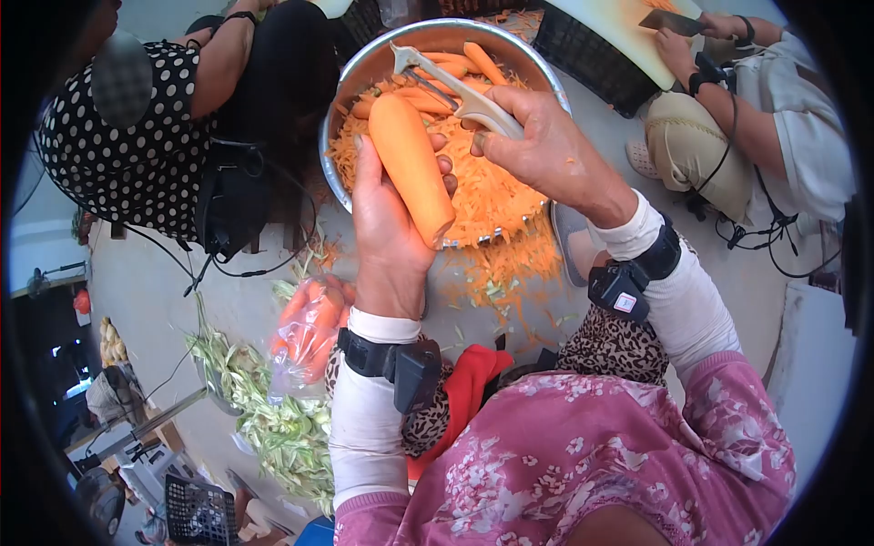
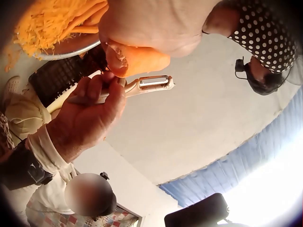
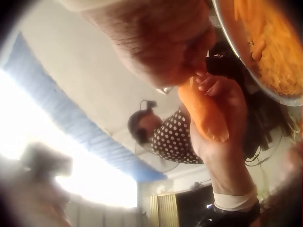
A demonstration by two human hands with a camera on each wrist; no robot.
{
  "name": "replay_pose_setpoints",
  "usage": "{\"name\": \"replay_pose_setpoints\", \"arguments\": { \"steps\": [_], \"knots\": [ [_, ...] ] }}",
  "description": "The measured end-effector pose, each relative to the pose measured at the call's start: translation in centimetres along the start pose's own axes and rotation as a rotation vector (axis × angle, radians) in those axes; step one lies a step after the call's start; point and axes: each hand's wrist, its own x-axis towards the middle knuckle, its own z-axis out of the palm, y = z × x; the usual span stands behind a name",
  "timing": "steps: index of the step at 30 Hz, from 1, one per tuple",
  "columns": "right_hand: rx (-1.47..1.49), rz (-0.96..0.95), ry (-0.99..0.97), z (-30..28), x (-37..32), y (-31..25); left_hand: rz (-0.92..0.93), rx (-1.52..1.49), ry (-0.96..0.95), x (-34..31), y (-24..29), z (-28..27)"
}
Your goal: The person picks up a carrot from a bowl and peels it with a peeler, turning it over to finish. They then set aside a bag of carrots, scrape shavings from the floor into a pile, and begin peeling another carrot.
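Note:
My left hand (image 1: 387, 214) grips a thick peeled carrot (image 1: 411, 164) over a metal bowl (image 1: 364, 68). The carrot's cut end points toward me, and the carrot (image 3: 201, 111) also shows in the right wrist view held by the left hand (image 3: 227, 118). My right hand (image 1: 537, 146) holds a white peeler (image 1: 455, 91) by its handle, its blade end lying over the bowl just beyond the carrot's far end. In the left wrist view the peeler (image 2: 147, 85) sticks out from the right hand (image 2: 87, 113) under the carrot (image 2: 137, 61). Orange peelings and whole carrots fill the bowl.
A bag of carrots (image 1: 309, 328) and a heap of green tops (image 1: 282, 428) lie on the floor at left. A person in a polka-dot top (image 1: 127, 136) sits across left. Another person (image 1: 783, 127) cuts on a board (image 1: 628, 36) with a knife at upper right. Peelings (image 1: 505, 268) litter the floor.

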Motion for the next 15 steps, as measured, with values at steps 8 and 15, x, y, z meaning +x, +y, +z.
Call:
{"name": "replay_pose_setpoints", "arguments": {
  "steps": [8,15],
  "knots": [
    [0.113,0.031,0.015,-0.8,0.1,-0.3,-0.029,-0.002,-0.018,-0.2,0.0,0.3],
    [0.038,0.082,0.023,-1.5,-0.1,-1.4,-0.020,0.005,0.019,-0.1,-0.4,0.9]
  ]
}}
